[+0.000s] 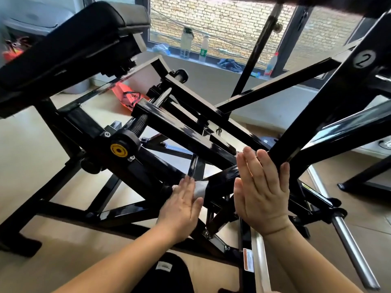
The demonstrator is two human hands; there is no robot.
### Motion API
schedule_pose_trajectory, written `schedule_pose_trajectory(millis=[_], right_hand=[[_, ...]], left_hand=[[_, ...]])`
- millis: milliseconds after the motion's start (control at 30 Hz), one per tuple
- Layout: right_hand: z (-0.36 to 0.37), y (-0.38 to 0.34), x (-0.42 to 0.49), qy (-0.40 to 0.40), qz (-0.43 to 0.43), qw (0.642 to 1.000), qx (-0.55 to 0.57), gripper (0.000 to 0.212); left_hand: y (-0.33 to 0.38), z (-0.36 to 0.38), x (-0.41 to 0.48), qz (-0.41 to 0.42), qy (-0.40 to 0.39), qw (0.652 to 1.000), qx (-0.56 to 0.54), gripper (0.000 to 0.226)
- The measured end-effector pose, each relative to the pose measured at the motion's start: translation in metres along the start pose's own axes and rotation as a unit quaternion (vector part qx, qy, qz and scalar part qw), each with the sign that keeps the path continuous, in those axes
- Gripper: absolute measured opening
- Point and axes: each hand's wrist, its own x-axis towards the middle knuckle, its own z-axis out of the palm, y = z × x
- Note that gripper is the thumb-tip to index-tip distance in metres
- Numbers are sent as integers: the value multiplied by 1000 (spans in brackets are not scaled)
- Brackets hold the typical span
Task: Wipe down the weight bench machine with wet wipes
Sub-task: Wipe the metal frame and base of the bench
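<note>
Left hand (182,206), fingers straight, presses a wet wipe (200,188) onto a black crossbar (222,176); right hand (262,193) rests flat against the post (330,106) stickered "2".

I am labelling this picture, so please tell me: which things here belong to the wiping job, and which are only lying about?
Job: wipe under the left hand, right hand, black frame, padded seat.
Lying about: bottles on the windowsill, blue cloth there, orange bag.

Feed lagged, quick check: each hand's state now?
Left hand: open, pressing the wet wipe onto a frame bar.
Right hand: open, flat against the same bar.
</note>
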Motion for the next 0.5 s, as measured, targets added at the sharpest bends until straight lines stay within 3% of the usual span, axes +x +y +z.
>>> schedule_pose_trajectory(millis=[67,200,400,500], right_hand=[[1,-1,1,4,4,1000,-2,57],[1,-1,0,4,7,1000,-3,56],[3,-2,-2,7,4,1000,-6,61],[5,-3,-1,11,12,1000,-13,59]], left_hand=[[19,-7,11,14,-6,1000,-5,75],[53,-8,20,126,33,990,-53,64],[32,4,1,14,12,999,-31,73],[37,-12,8,66,-38,997,-19,68]])
